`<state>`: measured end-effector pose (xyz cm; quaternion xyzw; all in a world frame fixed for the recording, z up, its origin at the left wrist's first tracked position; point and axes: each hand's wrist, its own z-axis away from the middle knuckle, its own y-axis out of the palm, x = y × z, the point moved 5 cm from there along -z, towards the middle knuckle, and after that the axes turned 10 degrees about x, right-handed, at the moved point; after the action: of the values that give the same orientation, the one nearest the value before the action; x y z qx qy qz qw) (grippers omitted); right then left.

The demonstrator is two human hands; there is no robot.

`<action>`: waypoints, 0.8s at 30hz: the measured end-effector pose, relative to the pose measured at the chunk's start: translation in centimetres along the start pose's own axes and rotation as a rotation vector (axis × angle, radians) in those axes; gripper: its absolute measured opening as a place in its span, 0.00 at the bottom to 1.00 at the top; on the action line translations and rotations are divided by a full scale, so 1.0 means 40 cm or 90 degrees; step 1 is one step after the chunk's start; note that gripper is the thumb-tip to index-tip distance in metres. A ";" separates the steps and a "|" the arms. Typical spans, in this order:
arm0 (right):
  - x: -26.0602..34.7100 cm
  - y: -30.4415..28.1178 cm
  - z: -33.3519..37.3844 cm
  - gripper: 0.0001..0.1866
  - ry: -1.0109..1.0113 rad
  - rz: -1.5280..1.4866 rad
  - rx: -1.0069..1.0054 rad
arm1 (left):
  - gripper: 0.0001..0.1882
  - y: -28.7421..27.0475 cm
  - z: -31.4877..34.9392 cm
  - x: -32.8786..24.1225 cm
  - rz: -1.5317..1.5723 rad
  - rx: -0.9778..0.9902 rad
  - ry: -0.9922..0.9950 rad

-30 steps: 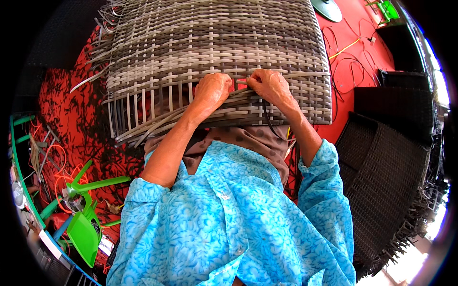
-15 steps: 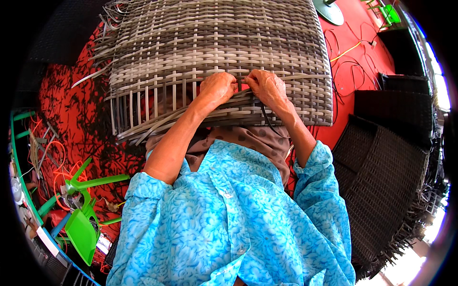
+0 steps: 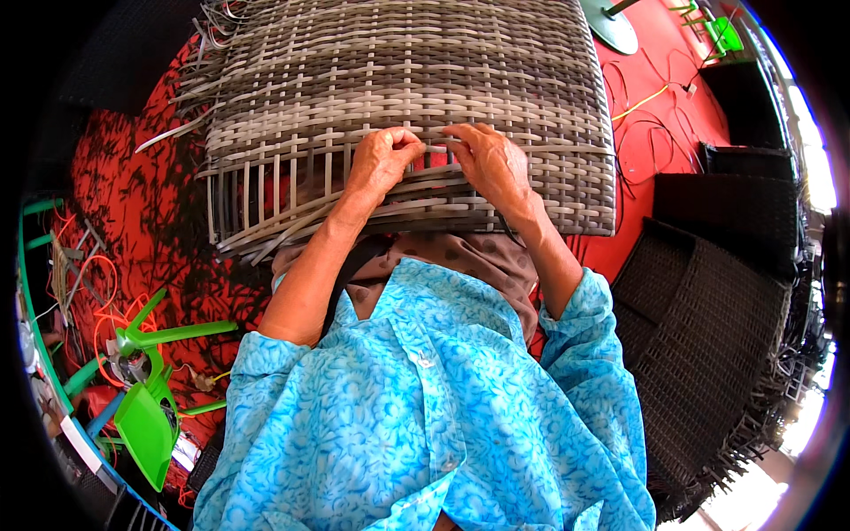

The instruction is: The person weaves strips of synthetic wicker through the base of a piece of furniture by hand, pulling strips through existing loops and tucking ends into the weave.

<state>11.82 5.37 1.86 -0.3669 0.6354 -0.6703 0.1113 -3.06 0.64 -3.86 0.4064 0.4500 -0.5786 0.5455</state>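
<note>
The woven panel (image 3: 416,66) fills the upper middle of the frame, and its near edge lies over the brown dotted cloth (image 3: 460,255) at the person's lap. Both hands work at this near part, just above the centre of the frame. The left hand (image 3: 382,166) has its thumb and fingers bent close together at the weave; I cannot tell for sure whether they pinch a strip. The right hand (image 3: 494,168) is beside it, with fingers curved loosely toward the left one, and whether their tips hold something I also cannot tell.

Between and below the fingertips a red gap shows, so the weave is not closed there. I think a strip could pass over where it should pass under, because the hands cover the crossing. If one strip is pulled too hard, the bare upright strips (image 3: 293,183), left of the left hand, could bend or draw together and make the gaps uneven. The loose strips (image 3: 266,237) along the lower left edge lie in a bundle and could tangle, or the wrong one may be taken. The panel might also slide, since the lap is a soft support, and then the row could become slack.
</note>
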 end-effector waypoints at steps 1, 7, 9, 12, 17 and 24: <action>-0.004 0.016 -0.009 0.09 0.000 0.000 -0.001 | 0.06 -0.008 0.005 0.002 -0.044 -0.014 0.003; -0.016 0.070 -0.043 0.10 0.047 -0.316 0.275 | 0.06 -0.032 0.026 0.027 0.062 0.001 -0.012; -0.019 0.075 -0.043 0.10 0.042 -0.327 0.275 | 0.06 -0.033 0.029 0.020 0.041 0.006 -0.003; -0.025 0.073 -0.042 0.13 0.069 -0.352 0.281 | 0.07 -0.034 0.038 -0.005 -0.110 -0.004 -0.040; -0.031 0.095 -0.060 0.15 0.114 -0.293 0.354 | 0.09 -0.039 0.029 0.022 -0.317 -0.007 -0.054; -0.029 0.117 -0.083 0.14 0.057 -0.206 0.356 | 0.10 -0.050 0.039 0.042 -0.072 0.021 -0.106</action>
<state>9.04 7.86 -2.65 -0.3887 0.3643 -0.8433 0.0714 -5.17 -1.32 -4.91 0.3398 0.4160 -0.6473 0.5408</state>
